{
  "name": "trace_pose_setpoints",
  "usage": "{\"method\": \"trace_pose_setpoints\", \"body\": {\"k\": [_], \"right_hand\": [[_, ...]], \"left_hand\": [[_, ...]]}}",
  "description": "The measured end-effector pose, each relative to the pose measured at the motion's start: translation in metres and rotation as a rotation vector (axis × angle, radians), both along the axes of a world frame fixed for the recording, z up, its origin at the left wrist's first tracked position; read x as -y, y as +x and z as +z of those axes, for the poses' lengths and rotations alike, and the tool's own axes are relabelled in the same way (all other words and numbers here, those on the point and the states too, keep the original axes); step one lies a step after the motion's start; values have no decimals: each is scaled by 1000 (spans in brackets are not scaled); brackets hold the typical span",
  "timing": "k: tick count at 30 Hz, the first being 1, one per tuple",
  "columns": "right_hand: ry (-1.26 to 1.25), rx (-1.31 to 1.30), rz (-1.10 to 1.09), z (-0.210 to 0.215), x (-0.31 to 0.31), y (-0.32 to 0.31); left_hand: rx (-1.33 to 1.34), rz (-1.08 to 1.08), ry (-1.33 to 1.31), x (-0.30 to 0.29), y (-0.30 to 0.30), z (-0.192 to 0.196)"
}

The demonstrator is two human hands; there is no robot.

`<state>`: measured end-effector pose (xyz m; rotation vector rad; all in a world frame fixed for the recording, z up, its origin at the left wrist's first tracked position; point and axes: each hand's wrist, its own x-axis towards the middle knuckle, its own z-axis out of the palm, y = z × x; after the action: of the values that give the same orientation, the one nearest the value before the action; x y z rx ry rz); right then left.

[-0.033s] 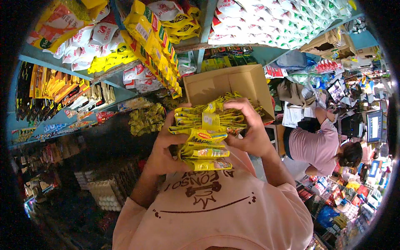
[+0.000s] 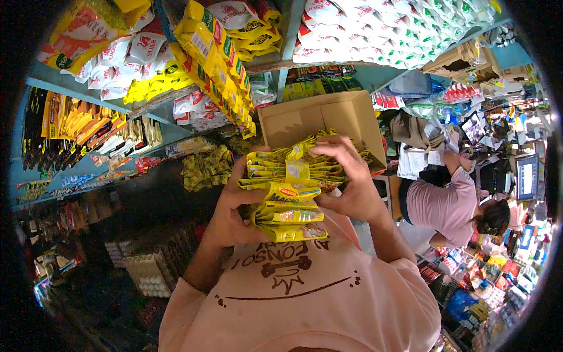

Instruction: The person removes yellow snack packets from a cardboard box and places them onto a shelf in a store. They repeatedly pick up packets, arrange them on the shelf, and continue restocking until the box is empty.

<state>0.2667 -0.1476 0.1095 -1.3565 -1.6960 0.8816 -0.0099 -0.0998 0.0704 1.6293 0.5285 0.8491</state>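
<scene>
Between my two hands, in front of my chest, is a thick bundle of yellow seasoning sachets (image 2: 293,192), folded in zigzag layers with a paler yellow band round its upper part. My left hand (image 2: 233,202) grips the bundle's left side, its fingertips partly hidden by the sachets. On the opposite side my right hand (image 2: 356,185) is curled round the edge, fingers over the top and thumb lower down. Just beyond the bundle an open cardboard box (image 2: 293,119) shows its bare inner walls; more yellow sachets lie at its near side, partly covered by my hands.
Overhead, blue shelves (image 2: 280,66) carry white packs (image 2: 387,35), and long yellow sachet strips (image 2: 217,67) hang down. More yellow sachets (image 2: 206,169) lie left of my hands. Egg trays (image 2: 153,276) are stacked lower left. At right, a person in pink (image 2: 440,205) leans over a cluttered counter.
The fingers of my right hand have shifted very slightly left over the top of the bundle. Its lower layers sit a touch lower. Both hands keep their grip.
</scene>
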Motion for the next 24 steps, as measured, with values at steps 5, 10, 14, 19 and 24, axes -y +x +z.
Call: {"method": "trace_pose_setpoints", "body": {"k": [5,10,14,19,24], "right_hand": [[-22,370,97,13,-9,-5],[-11,220,40,9,-11,-3],[-260,-431,-75,-6,-12,1],[-208,-687,-204,-11,-16,-10],[256,-548,-636,-32,-16,-19]], "left_hand": [[60,-7,-3,5,-1,-7],[17,30,-110,1,-1,-19],[151,59,-528,-1,1,-19],[373,101,-776,-12,24,-16],[784,82,-1069,-37,70,5]]}}
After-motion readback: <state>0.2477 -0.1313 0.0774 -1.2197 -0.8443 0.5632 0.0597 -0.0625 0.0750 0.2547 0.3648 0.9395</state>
